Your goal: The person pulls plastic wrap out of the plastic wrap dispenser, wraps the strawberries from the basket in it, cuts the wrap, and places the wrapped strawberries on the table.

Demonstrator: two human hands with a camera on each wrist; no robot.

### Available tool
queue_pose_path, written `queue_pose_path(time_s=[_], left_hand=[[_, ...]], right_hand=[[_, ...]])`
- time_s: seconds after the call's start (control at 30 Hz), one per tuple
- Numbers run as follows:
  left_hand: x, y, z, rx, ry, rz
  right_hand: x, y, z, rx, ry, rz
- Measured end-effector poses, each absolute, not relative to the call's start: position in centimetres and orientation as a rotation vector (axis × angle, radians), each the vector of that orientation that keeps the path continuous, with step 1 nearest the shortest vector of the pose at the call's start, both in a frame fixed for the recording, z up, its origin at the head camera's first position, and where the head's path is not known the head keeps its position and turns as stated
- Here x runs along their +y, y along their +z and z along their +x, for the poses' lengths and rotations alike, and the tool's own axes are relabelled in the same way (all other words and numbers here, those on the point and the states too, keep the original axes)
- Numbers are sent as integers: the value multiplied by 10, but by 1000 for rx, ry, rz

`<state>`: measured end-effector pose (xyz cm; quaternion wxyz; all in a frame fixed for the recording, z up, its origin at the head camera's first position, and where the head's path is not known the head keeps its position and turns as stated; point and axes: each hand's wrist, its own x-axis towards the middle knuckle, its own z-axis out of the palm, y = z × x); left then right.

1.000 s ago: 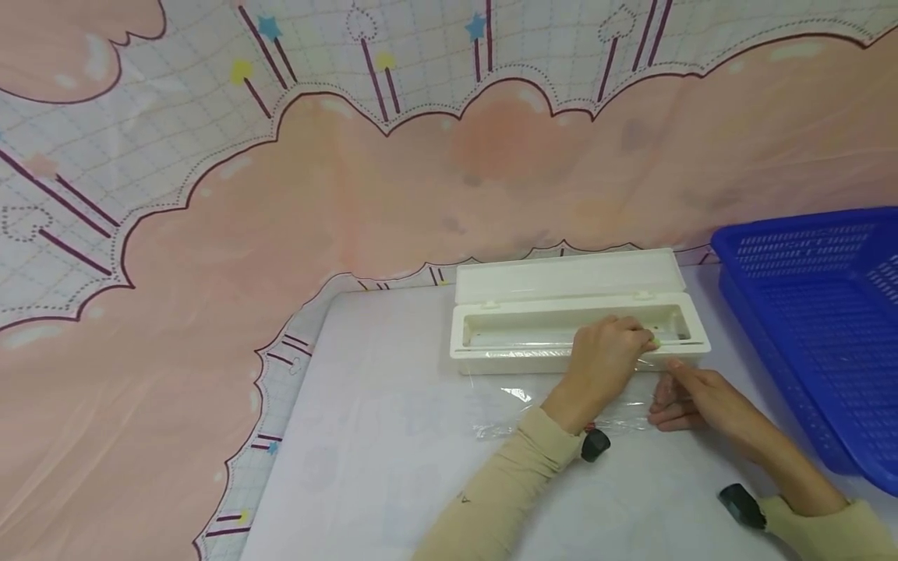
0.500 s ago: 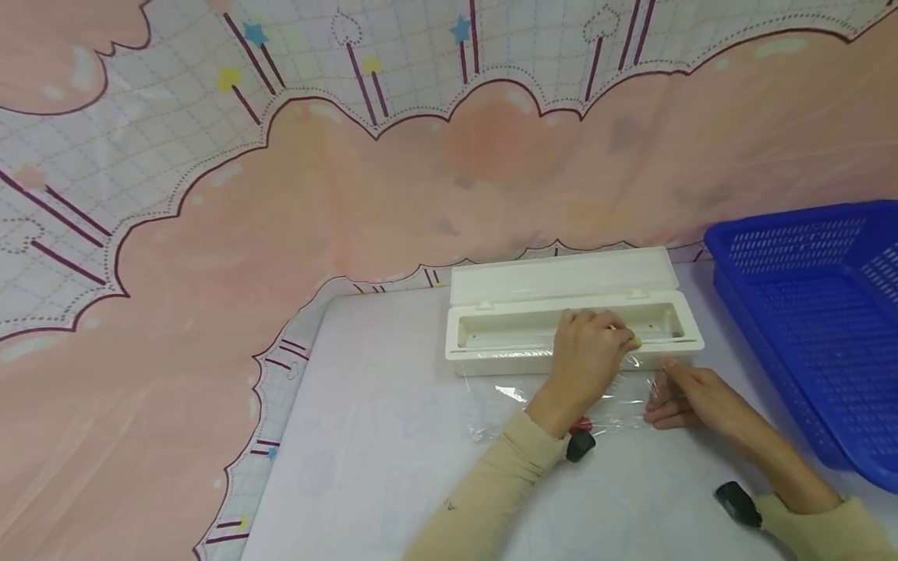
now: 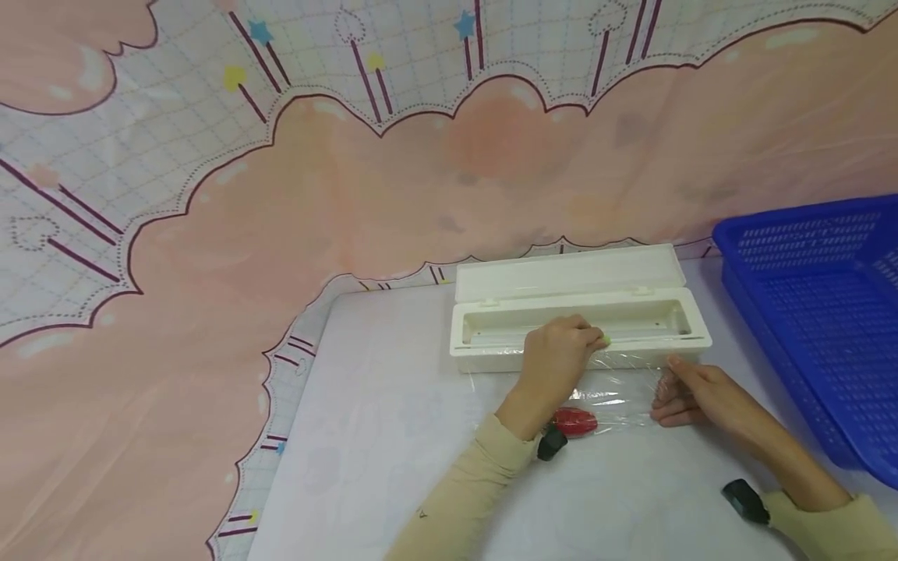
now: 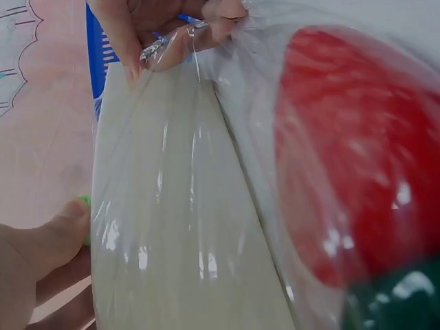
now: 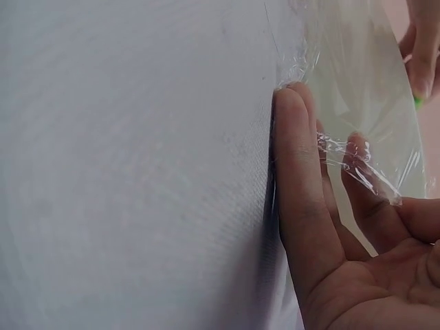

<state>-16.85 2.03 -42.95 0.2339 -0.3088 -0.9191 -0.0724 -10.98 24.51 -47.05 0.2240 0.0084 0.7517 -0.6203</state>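
Fingertips [image 3: 588,336] of left hand [image 3: 557,357] curled and pinched on small green plastic slider [image 3: 606,340], set on the front rail of long cream-white plastic dispenser box [image 3: 484,360], hinged lid [image 3: 568,274] laid open behind. Right hand [image 3: 691,393] low on pale table [image 3: 393,436], fingers pinching the near right corner of clear cling film sheet [image 3: 620,387], film gathered into a wrinkle at the grip. Sheet drawn out from the box toward the body, draped over glossy red rounded object with dark green end [image 3: 575,421], just beside the left wrist. Blue perforated plastic basket [image 3: 814,288] well apart on the right.

Judged as the cutting stroke, roughly midway along the rail. Next move calling for steady tension from the right hand and an even, level run of the slider across the rest of the sheet's width.
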Motion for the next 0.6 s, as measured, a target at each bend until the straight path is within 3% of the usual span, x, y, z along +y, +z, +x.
queue_pose_path(time_s=[0.6], left_hand=[[-13,-430,-171,-2555,-339,-861]], right_hand=[[242,-470,-106,2101,-1698,69]])
